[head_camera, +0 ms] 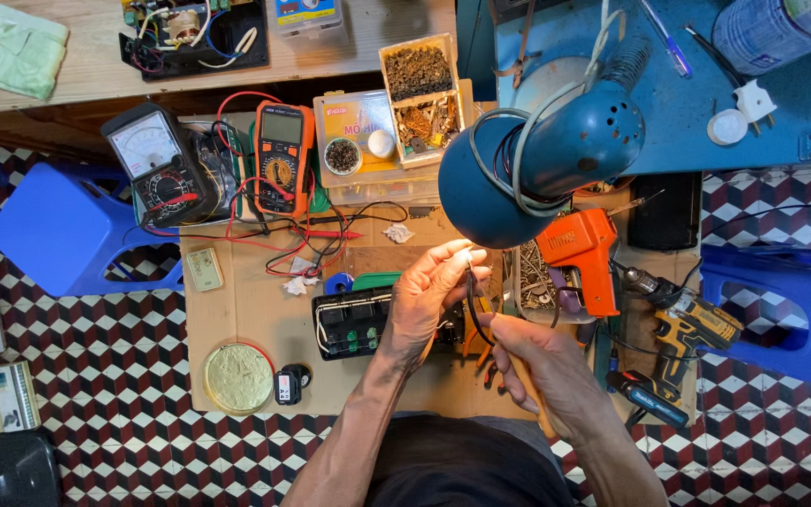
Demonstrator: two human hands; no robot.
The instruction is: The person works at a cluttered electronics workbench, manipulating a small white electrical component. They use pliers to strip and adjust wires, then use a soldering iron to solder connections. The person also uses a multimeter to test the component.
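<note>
My left hand is raised over the cardboard work mat, pinching a thin black wire and a small white bit at its fingertips, just under the blue desk lamp. The wire loops down to my right hand, which grips a slim tool with a light orange handle; its tip is hidden behind my fingers. A black box-shaped device with white wires lies on the mat beneath my left wrist.
An orange pistol-shaped tool and a tray of screws lie right of my hands, a yellow-and-black cordless drill further right. An analog meter, an orange digital meter and parts boxes sit behind. Blue stools flank the mat.
</note>
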